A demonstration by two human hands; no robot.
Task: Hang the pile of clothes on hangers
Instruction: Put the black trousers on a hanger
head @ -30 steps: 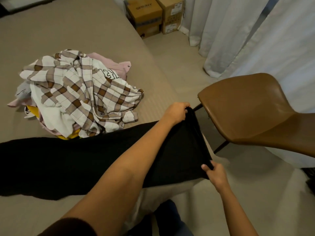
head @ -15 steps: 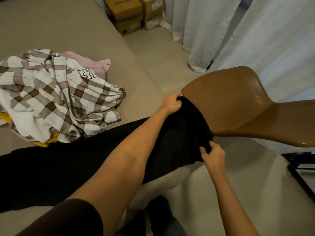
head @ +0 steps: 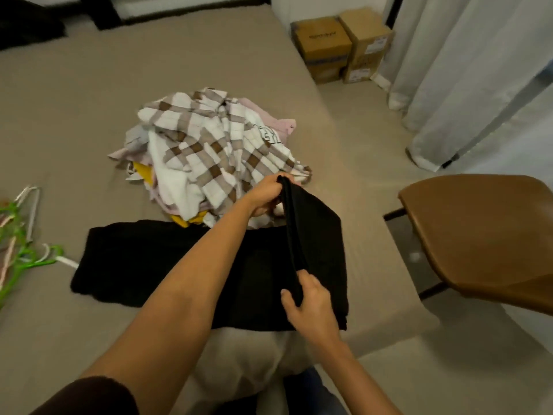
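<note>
Head view. Left hand [head: 266, 194] grips the far end of a raised fold in the long black knit garment [head: 134, 259]; right hand [head: 311, 304] pinches the near end of the same fold. The rest of the garment lies flat on the taupe bed [head: 89, 130], just in front of the check-topped pile of clothes [head: 206, 151].

Judged step: doubling the garment over, ready for a hanger.

Next: fetch one of the green and white plastic hangers [head: 22, 256], which lie well apart at left; one hand must let go to reach them.

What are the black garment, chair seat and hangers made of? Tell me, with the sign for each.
Black garment: soft matte fabric, perhaps knit; it folds limply.
Chair seat: smooth brown leather or imitation; faint sheen.
Hangers: probably plastic; bright green and white, thin, blurred.
</note>
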